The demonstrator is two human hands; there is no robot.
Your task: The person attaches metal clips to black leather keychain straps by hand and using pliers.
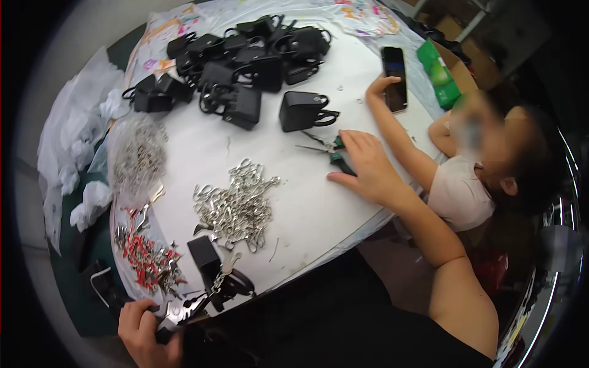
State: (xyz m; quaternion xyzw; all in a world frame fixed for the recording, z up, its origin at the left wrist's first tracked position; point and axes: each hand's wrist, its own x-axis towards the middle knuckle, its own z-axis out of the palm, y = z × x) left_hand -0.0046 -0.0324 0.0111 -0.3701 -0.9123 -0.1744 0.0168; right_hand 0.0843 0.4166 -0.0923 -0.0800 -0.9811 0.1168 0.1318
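At the near left, my left hand [147, 334] is closed on a pair of pliers [179, 311] with silver jaws and dark handles. The jaws point toward a small black mini bag [205, 257] at the table's near edge. A short silver chain with a clasp [228, 265] lies against that bag; whether the jaws touch the chain I cannot tell. My right hand [371, 168] is spread, thumb apart from the fingers, over a green-handled cutting tool [337, 161] with thin metal tips. Just beyond it stands another black mini bag [300, 110].
Silver clasps [236, 205] are heaped mid-table. Left of them are a clear bag of metal parts [140, 153] and red-and-silver pieces [147, 254]. Black mini bags [245, 52] are piled at the back. At right, another person's hand [386, 84] touches a phone [396, 76] beside a green box [438, 73].
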